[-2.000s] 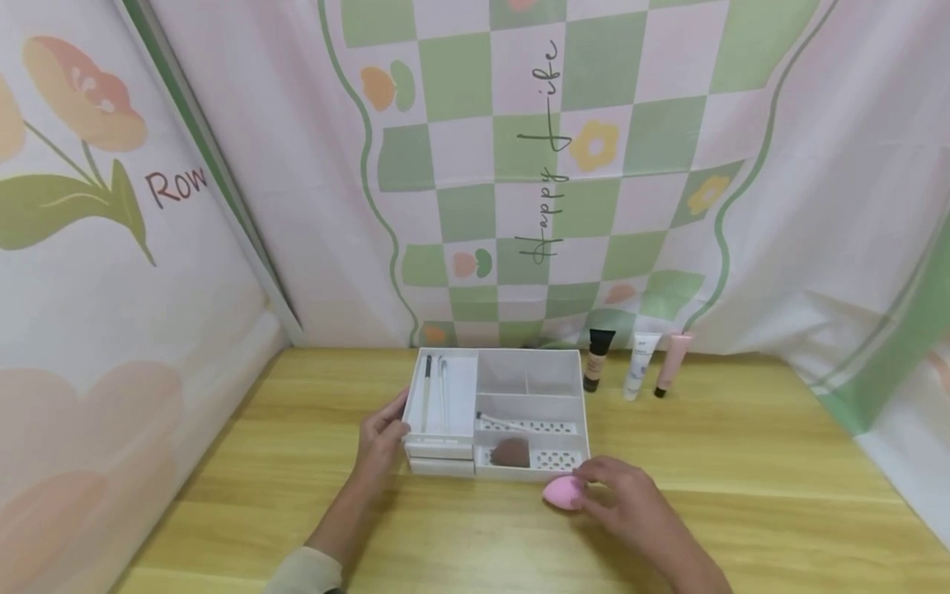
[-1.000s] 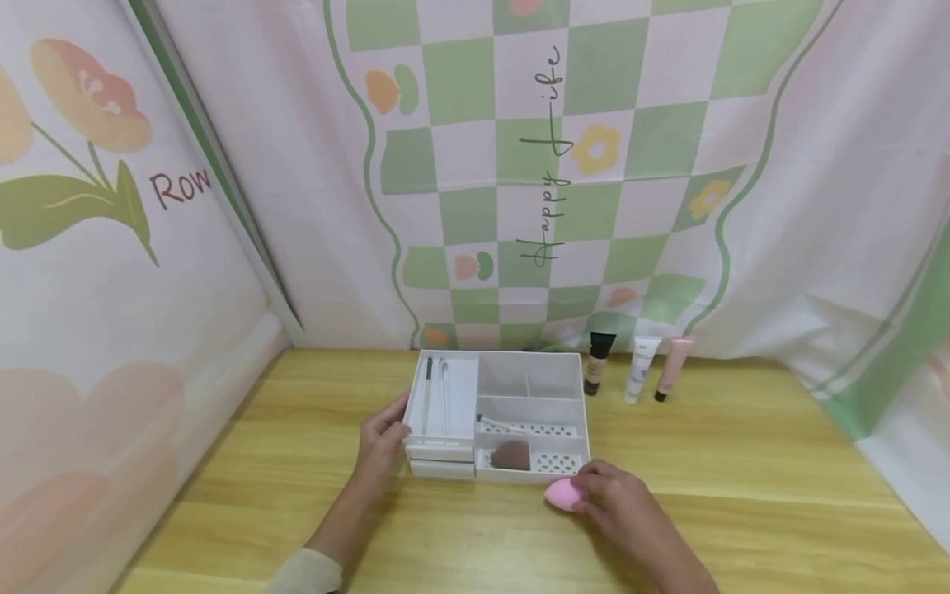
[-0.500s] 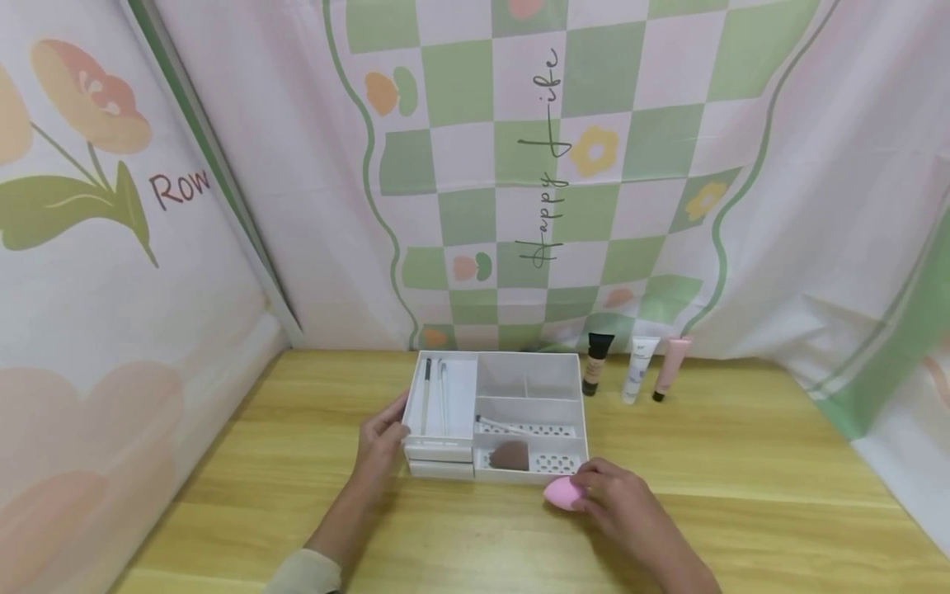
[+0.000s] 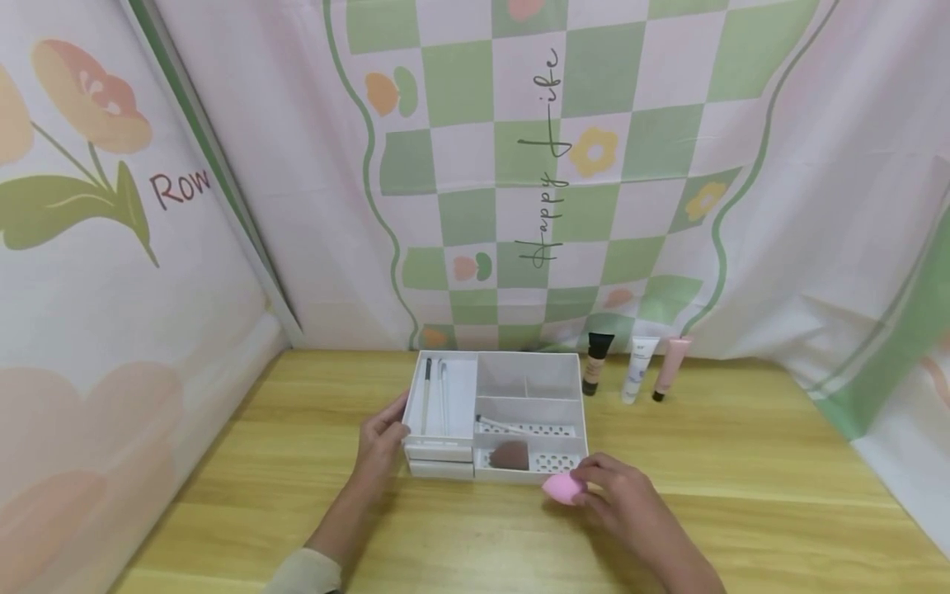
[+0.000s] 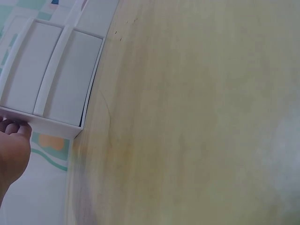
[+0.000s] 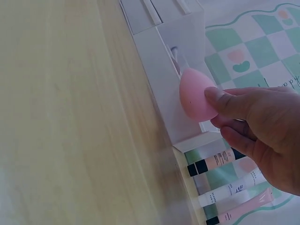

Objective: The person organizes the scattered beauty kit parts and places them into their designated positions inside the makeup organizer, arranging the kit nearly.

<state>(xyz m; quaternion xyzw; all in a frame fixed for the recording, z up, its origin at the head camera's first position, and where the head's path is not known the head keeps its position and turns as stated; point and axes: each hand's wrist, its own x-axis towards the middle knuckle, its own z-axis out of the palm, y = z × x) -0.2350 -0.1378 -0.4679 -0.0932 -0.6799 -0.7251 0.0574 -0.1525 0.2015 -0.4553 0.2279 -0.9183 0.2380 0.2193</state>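
Note:
A white makeup organizer (image 4: 531, 375) stands on the table with its drawers facing the person. My left hand (image 4: 382, 437) holds its left side, the fingers curled against the side wall in the left wrist view. Between the thumb and fingers of my right hand (image 4: 627, 499) is a pink makeup sponge (image 4: 562, 488), pinched at its rounded end with the pointed tip facing left. The sponge overlaps the organizer's front right edge in the head view. A brown sponge (image 4: 510, 455) lies in the front right compartment, and a small white-handled brush (image 4: 508, 426) in the one behind it.
Two slim brushes (image 4: 426, 396) lie on the organizer's left top. To its right stand a black-and-beige tube (image 4: 594, 365), a white tube (image 4: 640, 370) and a pink tube (image 4: 672, 369). A patterned curtain (image 4: 460, 206) rises behind the table (image 4: 742, 462).
The right hand has raised the pink sponge slightly toward the organizer's front edge in the last half second. The left hand and the organizer stay where they were.

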